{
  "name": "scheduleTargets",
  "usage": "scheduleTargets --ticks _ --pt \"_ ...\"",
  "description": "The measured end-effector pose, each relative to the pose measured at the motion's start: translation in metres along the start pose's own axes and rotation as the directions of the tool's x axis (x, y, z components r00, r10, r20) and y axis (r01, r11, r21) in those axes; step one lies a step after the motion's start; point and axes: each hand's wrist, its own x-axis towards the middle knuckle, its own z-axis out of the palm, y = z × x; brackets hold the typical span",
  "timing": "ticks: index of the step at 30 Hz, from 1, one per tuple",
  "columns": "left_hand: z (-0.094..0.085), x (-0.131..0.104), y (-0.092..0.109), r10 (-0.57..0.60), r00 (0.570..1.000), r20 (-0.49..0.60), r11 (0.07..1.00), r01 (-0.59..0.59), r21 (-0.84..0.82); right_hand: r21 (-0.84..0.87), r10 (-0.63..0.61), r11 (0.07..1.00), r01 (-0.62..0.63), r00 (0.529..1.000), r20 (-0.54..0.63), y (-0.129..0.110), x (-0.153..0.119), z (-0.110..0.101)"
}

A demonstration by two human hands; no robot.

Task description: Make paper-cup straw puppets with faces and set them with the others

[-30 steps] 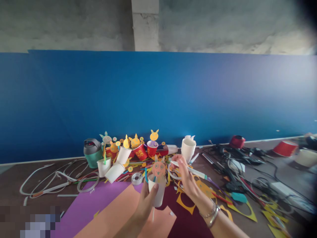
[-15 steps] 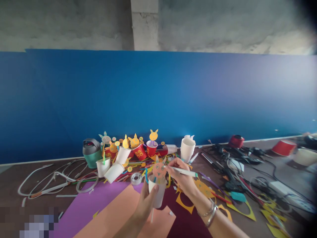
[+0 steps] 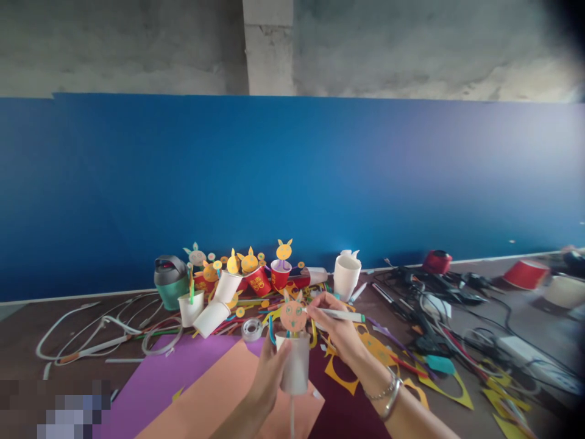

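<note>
My left hand [image 3: 270, 373] is wrapped round a white paper cup [image 3: 295, 366], held upright over the coloured sheets. A thin stick shows below the cup's bottom. From its mouth rises an orange paper face [image 3: 293, 315] with pointed ears and drawn-on eyes. Bent blue and yellow strips stick out at the cup's sides. My right hand [image 3: 336, 320] pinches a white marker [image 3: 340, 315] with a green end, its tip at the right edge of the paper face. Whether the tip touches the paper I cannot tell.
Behind stand red cups [image 3: 280, 274] with yellow paper faces, stacked white cups [image 3: 347, 275] and a tape roll [image 3: 251, 330]. Orange paper [image 3: 205, 390] and purple paper [image 3: 159, 372] lie in front. Yellow cut-outs [image 3: 342, 375], black cables [image 3: 411, 286] and a power strip [image 3: 534, 360] are rightward.
The white cup has turned more upright and shifted slightly right, and the stick below it has swung right. The marker stays beside the paper face.
</note>
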Motion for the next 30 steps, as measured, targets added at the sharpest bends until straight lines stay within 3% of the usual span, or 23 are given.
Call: scheduleTargets --ticks 2,9,13,18,25,30 --pt "0.004 -0.002 0.005 -0.043 0.999 -0.008 0.998 0.042 -0.056 0.008 -0.007 1.0 0.007 1.0 0.012 0.001 -0.001 0.0" --pt "0.014 -0.006 0.022 -0.046 0.992 0.114 0.992 0.06 -0.114 0.097 0.004 0.995 -0.005 1.0 0.014 0.003 -0.002 0.003" --pt "0.013 -0.001 0.028 -0.143 0.989 0.032 0.988 0.145 -0.053 0.154 0.049 0.986 -0.058 0.997 0.06 0.001 -0.003 0.006" --pt "0.012 0.013 0.04 -0.116 0.993 -0.02 0.987 0.118 0.105 0.186 0.076 0.978 -0.091 0.994 0.084 -0.001 -0.004 0.007" --pt "0.013 0.029 0.046 -0.116 0.993 0.034 0.992 0.114 0.056 0.04 0.011 0.999 -0.004 0.988 -0.155 -0.015 0.016 0.002" --pt "0.006 0.036 0.03 -0.148 0.989 0.025 0.989 0.148 0.016 -0.016 -0.053 0.999 0.051 0.99 -0.129 -0.005 0.034 0.004"
